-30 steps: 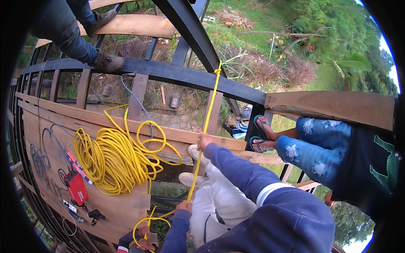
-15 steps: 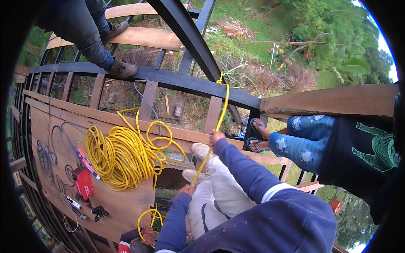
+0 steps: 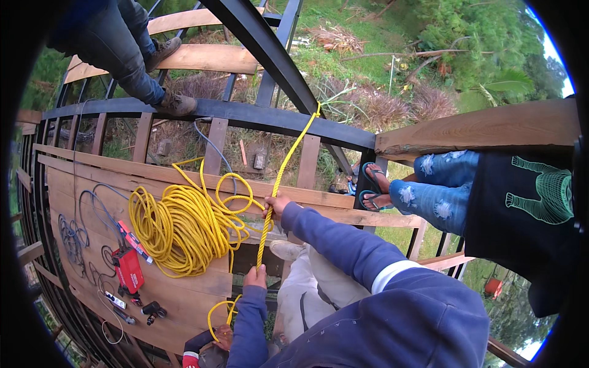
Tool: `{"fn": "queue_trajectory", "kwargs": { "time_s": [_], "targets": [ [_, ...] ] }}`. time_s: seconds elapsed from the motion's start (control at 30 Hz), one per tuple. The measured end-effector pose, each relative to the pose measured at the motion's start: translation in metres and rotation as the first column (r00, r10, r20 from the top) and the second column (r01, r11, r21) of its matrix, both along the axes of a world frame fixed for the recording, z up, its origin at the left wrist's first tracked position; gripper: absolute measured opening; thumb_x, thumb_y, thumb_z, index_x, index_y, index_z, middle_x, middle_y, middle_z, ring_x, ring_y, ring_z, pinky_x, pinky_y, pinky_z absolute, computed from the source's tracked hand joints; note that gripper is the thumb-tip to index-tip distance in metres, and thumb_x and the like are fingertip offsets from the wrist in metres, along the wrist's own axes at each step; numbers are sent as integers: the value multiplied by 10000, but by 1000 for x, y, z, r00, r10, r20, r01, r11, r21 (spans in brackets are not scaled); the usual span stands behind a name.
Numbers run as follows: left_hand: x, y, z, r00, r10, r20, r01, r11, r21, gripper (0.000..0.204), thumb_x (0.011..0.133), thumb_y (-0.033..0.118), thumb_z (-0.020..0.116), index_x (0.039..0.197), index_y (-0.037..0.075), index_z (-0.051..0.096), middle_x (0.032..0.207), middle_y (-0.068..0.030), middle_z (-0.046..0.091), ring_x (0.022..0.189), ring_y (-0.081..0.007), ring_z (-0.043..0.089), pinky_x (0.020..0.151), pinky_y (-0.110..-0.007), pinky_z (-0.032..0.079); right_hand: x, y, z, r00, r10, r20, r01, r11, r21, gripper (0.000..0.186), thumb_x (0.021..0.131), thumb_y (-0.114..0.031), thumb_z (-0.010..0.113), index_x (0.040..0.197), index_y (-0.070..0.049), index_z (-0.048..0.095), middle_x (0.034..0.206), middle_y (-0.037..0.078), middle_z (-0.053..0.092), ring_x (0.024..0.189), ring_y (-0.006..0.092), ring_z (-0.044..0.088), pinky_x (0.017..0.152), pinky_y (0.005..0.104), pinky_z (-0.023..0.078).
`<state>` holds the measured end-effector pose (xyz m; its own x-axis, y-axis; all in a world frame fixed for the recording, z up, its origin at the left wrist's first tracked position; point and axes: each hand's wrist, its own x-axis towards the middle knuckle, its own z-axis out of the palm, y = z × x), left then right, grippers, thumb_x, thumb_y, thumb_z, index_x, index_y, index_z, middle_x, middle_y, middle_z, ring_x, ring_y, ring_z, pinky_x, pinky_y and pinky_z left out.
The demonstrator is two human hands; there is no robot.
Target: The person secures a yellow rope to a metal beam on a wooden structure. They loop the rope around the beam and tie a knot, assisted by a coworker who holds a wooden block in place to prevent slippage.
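Note:
A yellow rope (image 3: 294, 143) is tied to a black steel beam (image 3: 274, 55) and runs down through both of my hands. My right hand (image 3: 276, 205) grips it at mid-picture, and my left hand (image 3: 254, 276) holds it lower down. Left of them, a large loose coil of yellow rope (image 3: 178, 233) lies on plywood decking (image 3: 184, 303), beside a red machine (image 3: 127, 270), cables and a black tool (image 3: 153, 311). My white-trousered legs and shoes are below the rope, over gaps in the frame.
A co-worker's boots (image 3: 177, 104) stand on the beam at upper left. At right, another person in torn jeans (image 3: 442, 202) and flip-flops stands by a thick plank (image 3: 472, 126). A hand (image 3: 222, 337) holds rope below. Open gaps between framing members (image 3: 310, 162) show ground far beneath.
Both my hands have moved left with the rope, which now slants further from the tie point; my right hand shifted most. The person at right has moved slightly left.

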<state>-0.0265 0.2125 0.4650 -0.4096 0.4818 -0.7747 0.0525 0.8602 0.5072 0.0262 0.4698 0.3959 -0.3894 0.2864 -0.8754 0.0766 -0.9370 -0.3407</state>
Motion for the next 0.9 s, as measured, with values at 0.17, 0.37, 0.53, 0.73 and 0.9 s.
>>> {"fn": "queue_trajectory", "kwargs": {
  "time_s": [0.17, 0.37, 0.53, 0.73, 0.9],
  "targets": [
    [-7, 13, 11, 1000, 17, 4, -17, 1000, -8, 398, 867, 412, 561, 769, 26, 570, 641, -110, 602, 607, -271, 593, 614, -383, 458, 45, 54, 78, 464, 862, 201, -865, 394, 310, 392, 871, -274, 545, 1162, -15, 505, 940, 111, 648, 856, 198, 645, 731, 326, 526],
    [-67, -12, -30, 931, -25, -365, -39, 985, -167, 334, 859, 348, 565, 837, 17, 602, 750, -176, 624, 715, -341, 599, 666, -405, 460, 200, 185, 139, 487, 187, 853, -855, 301, 422, 330, 845, -247, 560, 1115, -57, 574, 967, 159, 658, 872, 288, 645, 778, 348, 501],
    [-106, 63, -31, 903, -198, -381, 100, 960, -261, 323, 811, 307, 581, 931, 9, 613, 871, -221, 630, 848, -406, 590, 766, -439, 464, 309, 237, 94, 671, 43, 740, -544, 707, 452, 284, 834, -204, 570, 1072, -50, 584, 944, 160, 658, 826, 271, 654, 764, 347, 503],
    [-104, 209, -60, 784, -615, -85, 440, 647, -622, 317, 792, 290, 599, 986, 41, 630, 980, -210, 632, 940, -373, 599, 823, -421, 475, 358, 310, -62, 490, 154, 858, -674, 691, 261, 202, 847, -117, 536, 1014, -21, 596, 781, 97, 661, 659, 155, 636, 630, 287, 509],
    [-117, 365, -97, 795, -573, -198, 416, 753, -509, 286, 782, 329, 627, 934, 88, 649, 914, -197, 650, 883, -345, 629, 804, -426, 491, 325, 384, -69, 453, 425, 784, -656, 754, -30, 314, 813, -312, 577, 1084, -155, 607, 1038, 175, 633, 1037, 342, 577, 914, 395, 436]
  ]
}}
